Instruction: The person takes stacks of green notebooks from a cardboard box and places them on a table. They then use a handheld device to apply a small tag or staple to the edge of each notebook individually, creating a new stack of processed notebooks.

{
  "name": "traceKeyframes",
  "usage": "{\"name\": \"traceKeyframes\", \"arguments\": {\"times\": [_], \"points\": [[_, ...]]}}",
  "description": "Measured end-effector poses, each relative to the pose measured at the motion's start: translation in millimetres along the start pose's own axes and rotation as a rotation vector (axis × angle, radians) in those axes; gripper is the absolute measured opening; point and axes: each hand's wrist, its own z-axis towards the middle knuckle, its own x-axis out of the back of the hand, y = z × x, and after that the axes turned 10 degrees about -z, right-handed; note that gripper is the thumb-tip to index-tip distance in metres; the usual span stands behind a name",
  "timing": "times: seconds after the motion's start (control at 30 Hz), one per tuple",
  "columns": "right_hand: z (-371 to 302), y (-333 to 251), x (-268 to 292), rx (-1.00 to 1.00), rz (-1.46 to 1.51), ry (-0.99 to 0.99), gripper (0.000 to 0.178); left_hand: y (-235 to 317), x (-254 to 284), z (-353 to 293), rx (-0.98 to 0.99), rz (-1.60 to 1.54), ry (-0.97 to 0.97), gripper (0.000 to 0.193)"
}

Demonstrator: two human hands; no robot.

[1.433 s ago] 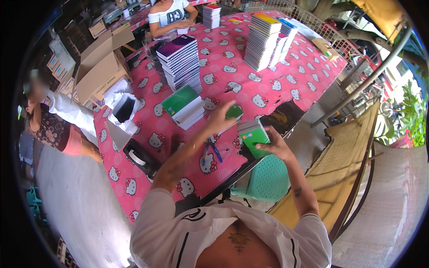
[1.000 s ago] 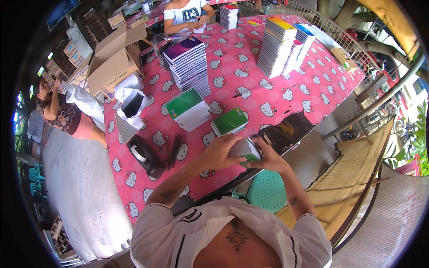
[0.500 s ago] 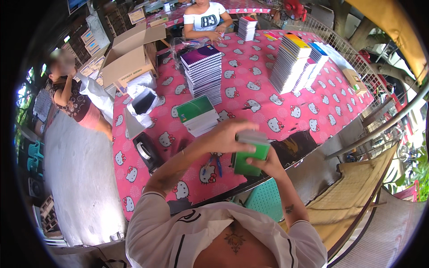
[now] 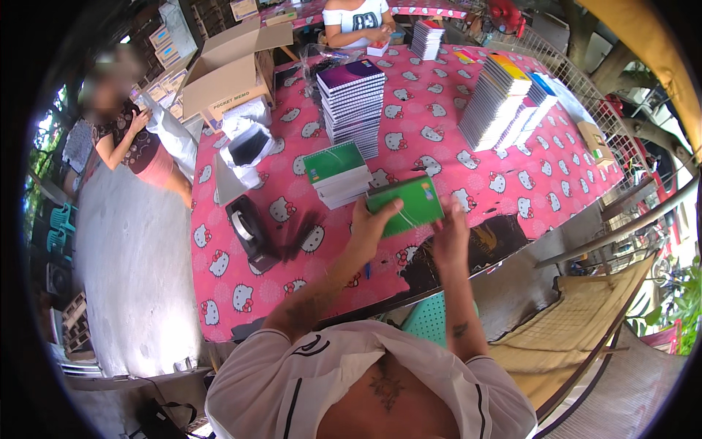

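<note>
Green notebook (image 4: 406, 205) sits gripped in both your hands above the pink table (image 4: 219, 293); its lower edge is hidden behind your fingers. Your left hand (image 4: 371, 225) clamps its left end, your right hand (image 4: 450, 235) its right. Beyond lies a green-topped notebook stack (image 4: 336, 174).

We cannot see the near edge of the green notebook (image 4: 409, 205): the left hand (image 4: 371, 228) covers its left corner and the right hand (image 4: 447, 235) its right end. Our palms face away, so the grip itself is hidden. Beyond the hands, a seated person (image 4: 356, 16) is cut off at the top edge. Far left, another person's face (image 4: 110, 84) is blurred.
</note>
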Motion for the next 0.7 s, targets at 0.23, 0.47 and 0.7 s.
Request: {"name": "traceKeyframes", "arguments": {"times": [0.23, 0.47, 0.7], "points": [[58, -32, 1, -0.158, -0.696, -0.212, 0.061, -20, 17, 45, 0.214, -0.091, 0.108, 0.045], [103, 42, 57, -0.043, -0.906, -0.169, 0.05, -77, 24, 62, 0.239, 0.672, 0.274, 0.112], [75, 24, 14, 0.239, -1.46, -0.03, 0.059, -40, 16, 10, -0.551, 1.018, 0.104, 0.086]]}}
